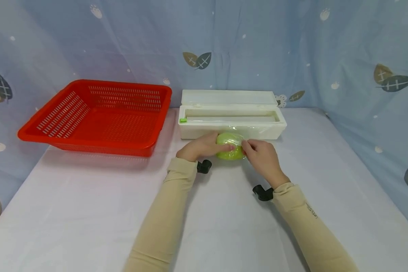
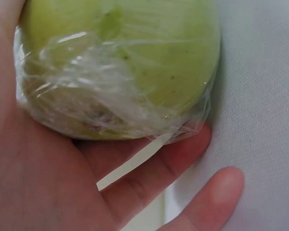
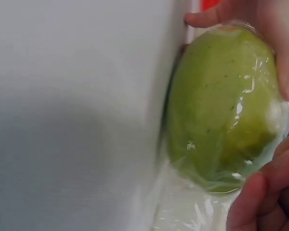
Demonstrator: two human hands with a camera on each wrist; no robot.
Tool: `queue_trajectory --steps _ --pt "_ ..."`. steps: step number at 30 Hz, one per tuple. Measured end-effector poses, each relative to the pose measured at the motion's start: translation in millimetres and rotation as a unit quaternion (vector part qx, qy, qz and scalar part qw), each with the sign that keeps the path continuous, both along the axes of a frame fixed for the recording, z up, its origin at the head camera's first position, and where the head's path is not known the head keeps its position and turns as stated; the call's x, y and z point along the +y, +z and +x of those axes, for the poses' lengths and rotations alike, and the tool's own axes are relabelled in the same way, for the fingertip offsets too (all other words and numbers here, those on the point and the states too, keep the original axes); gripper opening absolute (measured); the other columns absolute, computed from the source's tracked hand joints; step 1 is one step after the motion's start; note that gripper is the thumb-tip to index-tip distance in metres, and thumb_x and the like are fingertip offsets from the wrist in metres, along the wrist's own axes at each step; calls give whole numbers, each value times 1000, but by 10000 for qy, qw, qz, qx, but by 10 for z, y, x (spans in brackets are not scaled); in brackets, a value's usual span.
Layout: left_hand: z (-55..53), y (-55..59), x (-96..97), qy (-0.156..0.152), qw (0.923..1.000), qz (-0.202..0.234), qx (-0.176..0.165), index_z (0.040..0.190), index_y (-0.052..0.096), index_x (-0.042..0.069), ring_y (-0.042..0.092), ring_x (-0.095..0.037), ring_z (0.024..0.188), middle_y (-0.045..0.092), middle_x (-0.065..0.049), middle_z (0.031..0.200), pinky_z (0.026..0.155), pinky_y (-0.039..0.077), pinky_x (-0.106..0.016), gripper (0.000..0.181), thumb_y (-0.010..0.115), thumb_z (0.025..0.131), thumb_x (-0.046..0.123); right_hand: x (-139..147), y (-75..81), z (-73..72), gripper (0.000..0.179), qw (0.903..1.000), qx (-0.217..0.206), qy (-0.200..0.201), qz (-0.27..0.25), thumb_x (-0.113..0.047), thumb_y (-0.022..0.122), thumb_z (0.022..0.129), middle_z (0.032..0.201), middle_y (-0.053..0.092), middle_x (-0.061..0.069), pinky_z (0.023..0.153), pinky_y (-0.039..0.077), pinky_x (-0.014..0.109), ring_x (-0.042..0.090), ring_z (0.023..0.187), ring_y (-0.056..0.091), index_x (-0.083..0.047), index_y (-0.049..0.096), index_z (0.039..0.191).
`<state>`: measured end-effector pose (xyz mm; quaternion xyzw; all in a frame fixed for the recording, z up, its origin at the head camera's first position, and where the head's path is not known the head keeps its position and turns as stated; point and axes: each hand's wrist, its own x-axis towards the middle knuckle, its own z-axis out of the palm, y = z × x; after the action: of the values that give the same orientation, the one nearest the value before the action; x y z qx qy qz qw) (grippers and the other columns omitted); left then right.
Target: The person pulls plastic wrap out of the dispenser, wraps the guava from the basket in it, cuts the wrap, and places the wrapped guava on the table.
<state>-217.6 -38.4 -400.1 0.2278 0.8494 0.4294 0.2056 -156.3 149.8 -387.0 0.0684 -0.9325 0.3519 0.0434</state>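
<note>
A green round fruit (image 1: 229, 148) lies on the white table just in front of the white cling-film dispenser box (image 1: 231, 118), partly wrapped in clear film (image 2: 111, 103). My left hand (image 1: 204, 146) cups the fruit (image 2: 135, 53) from its left side, fingers curled round it. My right hand (image 1: 260, 153) pinches the film at the fruit's right side. In the right wrist view the fruit (image 3: 216, 110) shows glossy film over it, with the left hand's fingers (image 3: 274, 38) behind and my right fingertips (image 3: 265, 192) at the lower right. A film sheet still runs from the box to the fruit.
A red slotted plastic basket (image 1: 98, 117) stands at the left rear of the table. The dispenser's lid (image 1: 227, 97) is open against the blue patterned backdrop (image 1: 292, 45). White tablecloth (image 1: 88, 211) covers the near part of the table.
</note>
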Motion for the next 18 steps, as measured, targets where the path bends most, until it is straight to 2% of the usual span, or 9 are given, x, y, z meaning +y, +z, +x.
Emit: queue_trajectory --steps 5,10,15,18 --pt "-18 10 17 -110 9995 -277 92 128 42 17 49 -12 101 53 2 110 90 36 -29 62 63 77 47 59 -72 -13 45 9984 -462 144 -287 -41 41 92 58 49 4 50 33 31 21 53 42 -6 56 69" --pt "-17 43 1 -76 9989 -471 14 126 41 16 48 -14 101 52 2 110 90 36 -30 67 64 74 53 57 -115 -42 43 9979 -457 214 -408 -43 42 91 60 50 5 51 32 31 22 55 41 -9 53 66" --pt "-25 61 -8 -377 9991 -68 -160 121 43 14 50 -13 97 52 1 108 87 38 -28 58 64 77 46 25 -119 -44 42 9979 -422 250 -415 -42 43 91 60 50 4 51 33 31 22 55 41 -9 54 66" --pt "-38 58 5 -342 9992 -22 -201 121 42 13 50 -14 97 51 -1 109 85 39 -28 59 60 79 50 14 -111 -38 43 9982 -400 248 -373 -42 43 92 60 50 4 50 32 31 22 54 41 -9 54 67"
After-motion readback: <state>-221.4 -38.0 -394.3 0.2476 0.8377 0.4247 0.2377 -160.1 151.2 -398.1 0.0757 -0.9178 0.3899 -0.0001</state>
